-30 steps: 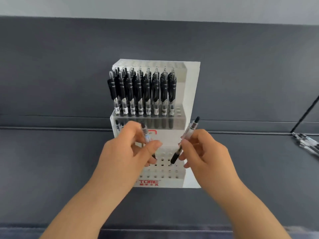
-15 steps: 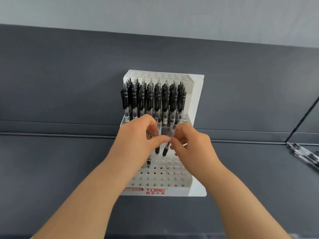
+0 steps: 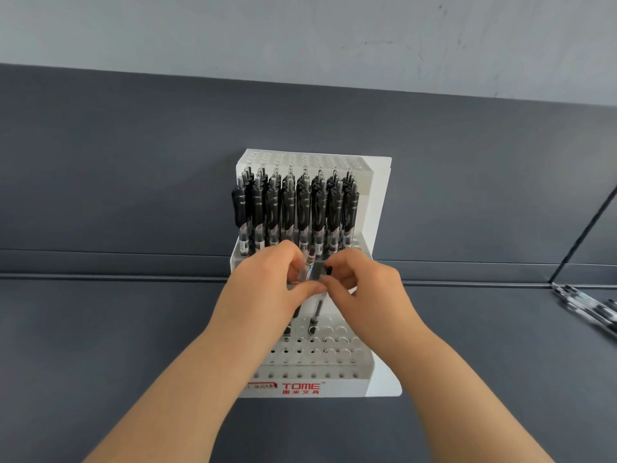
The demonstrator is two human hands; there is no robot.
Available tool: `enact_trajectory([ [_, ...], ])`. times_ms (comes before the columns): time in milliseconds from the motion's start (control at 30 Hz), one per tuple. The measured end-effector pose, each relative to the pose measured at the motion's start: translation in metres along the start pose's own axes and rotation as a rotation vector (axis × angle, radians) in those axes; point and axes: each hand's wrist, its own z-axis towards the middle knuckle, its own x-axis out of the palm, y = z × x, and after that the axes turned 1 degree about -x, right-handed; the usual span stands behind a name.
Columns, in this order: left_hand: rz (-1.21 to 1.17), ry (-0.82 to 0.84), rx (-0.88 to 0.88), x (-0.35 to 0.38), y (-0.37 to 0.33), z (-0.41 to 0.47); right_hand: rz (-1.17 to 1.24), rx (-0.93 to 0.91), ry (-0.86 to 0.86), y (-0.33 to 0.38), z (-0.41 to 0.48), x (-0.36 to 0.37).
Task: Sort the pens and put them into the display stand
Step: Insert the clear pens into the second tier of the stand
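A white stepped display stand [image 3: 377,202] with rows of holes sits on the dark table. Its upper tier holds several black pens [image 3: 302,208] standing upright. My left hand [image 3: 267,289] pinches a clear-barrelled pen [image 3: 305,269] over the lower tier, its black tip hidden behind my fingers. My right hand [image 3: 364,289] pinches a second pen [image 3: 315,312], upright, with its black tip at a hole in the lower tier. Both hands meet in front of the stand's middle step.
More loose clear pens [image 3: 587,305] lie at the right edge of the dark grey table [image 3: 100,345]. A dark backboard and a pale wall rise behind the stand. The stand's front tier carries a red TOME label [image 3: 302,386].
Both hands moved together and closer to the stand. The right hand's pen went from tilted to upright, its tip down at a lower-tier hole. The camera view tilted upward.
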Motion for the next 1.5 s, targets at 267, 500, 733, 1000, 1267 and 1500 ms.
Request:
enact_trajectory([
  [267,0.001,-0.049,0.021,-0.0032,0.0002,0.003,-0.012,-0.062,-0.07,0.0019,0.0073,-0.0008],
  [500,-0.018,-0.065,0.033,-0.0028,0.0014,0.0026,-0.046,-0.109,-0.099,0.0018,0.0103,-0.003],
  [733,0.004,-0.04,0.024,-0.0029,0.0016,0.0036,-0.043,-0.119,-0.109,0.0026,0.0085,-0.0044],
  [1000,0.031,-0.022,0.009,-0.0056,-0.0032,0.0035,-0.053,-0.125,-0.107,0.0038,0.0063,-0.0047],
  [1267,0.092,0.0,0.021,-0.0046,-0.0037,0.0026,-0.061,-0.131,-0.118,0.0046,0.0026,-0.0052],
  [1500,0.158,-0.043,0.083,-0.0027,-0.0006,0.0051,-0.071,-0.134,-0.114,0.006,0.0023,-0.0059],
])
